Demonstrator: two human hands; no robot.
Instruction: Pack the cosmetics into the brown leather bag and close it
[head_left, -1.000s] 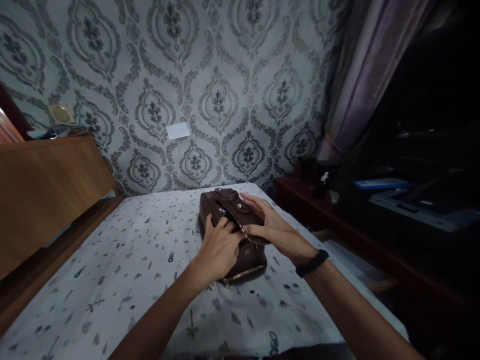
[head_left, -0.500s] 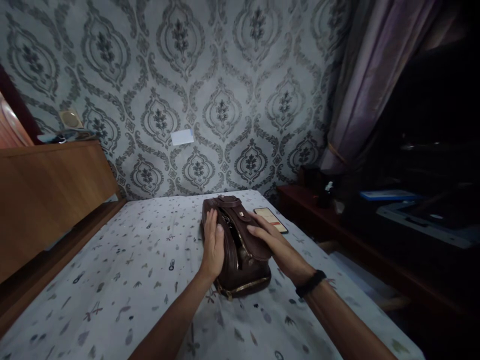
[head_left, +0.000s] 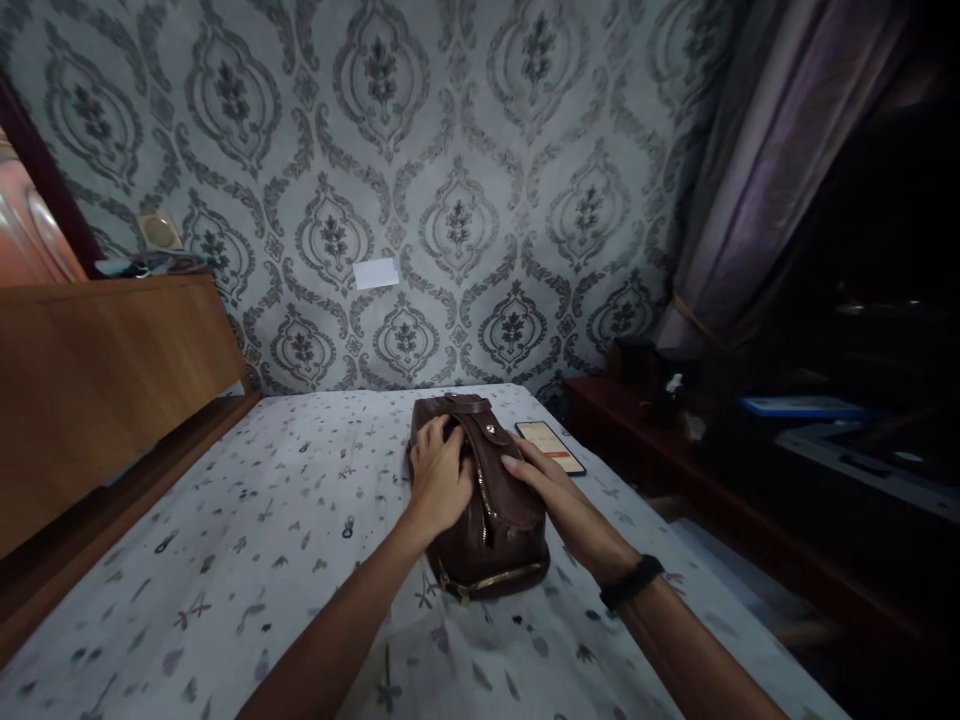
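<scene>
From lying flat along the bag (head_left: 516,490), the left hand (head_left: 437,482) has curled into its opening, where work now seems centred, grip hidden, while the right hand (head_left: 559,495) holds the bag's side on the patterned sheet (head_left: 300,570).

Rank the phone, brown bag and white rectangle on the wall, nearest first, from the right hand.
1. Brown bag: touching the right hand.
2. Phone: just beyond the hand, right of the bag.
3. White rectangle: up on the wall, leftward.
</scene>
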